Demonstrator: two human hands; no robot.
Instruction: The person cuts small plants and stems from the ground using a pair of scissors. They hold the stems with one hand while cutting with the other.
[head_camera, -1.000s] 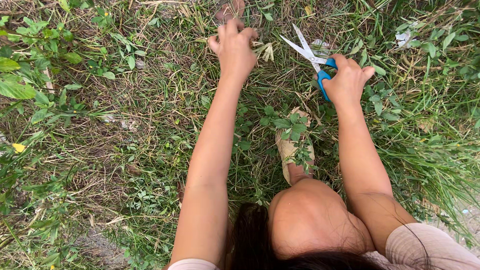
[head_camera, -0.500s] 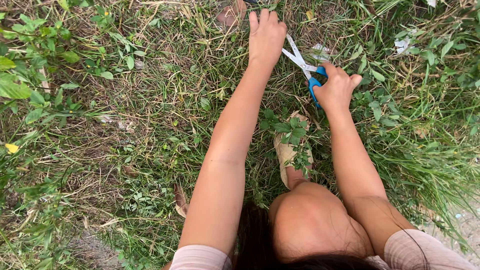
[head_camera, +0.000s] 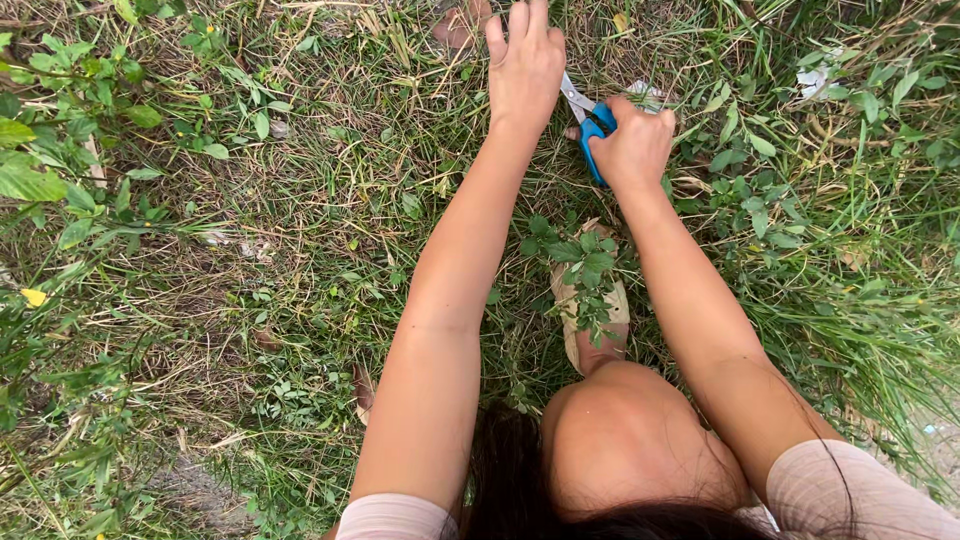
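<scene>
**Head view: scissors closing on a gathered tuft of grass**

Head view looks straight down on a person crouched over rough ground. The left hand (head_camera: 524, 68) reaches far forward and presses down into the grass (head_camera: 330, 200), fingers curled as if gathering a tuft; what exactly it pinches is hidden under the palm, so I cannot tell whether it has a firm hold. The right hand (head_camera: 630, 148) is wrapped tight around the blue handles of the scissors (head_camera: 590, 122). Their silver blades point up and left and slip under the edge of the left hand, with only a short length of metal showing, so whether the blades are parted or closed cannot be told.

To cut well here, my judgement is that the tuft should be pulled taut and slightly upward, so the stems stand apart from the dry thatch and the blades meet stalks, not soil. The blades sit very near the left fingers; keeping those fingers above the cutting line, not across it, looks like the main point of care. Low, flat scissors would give a shorter, cleaner cut.

A sandalled foot (head_camera: 590, 320) rests just behind the hands, half covered by a leafy weed (head_camera: 580, 260). Broader green leaves (head_camera: 40, 170) crowd the left edge.
</scene>
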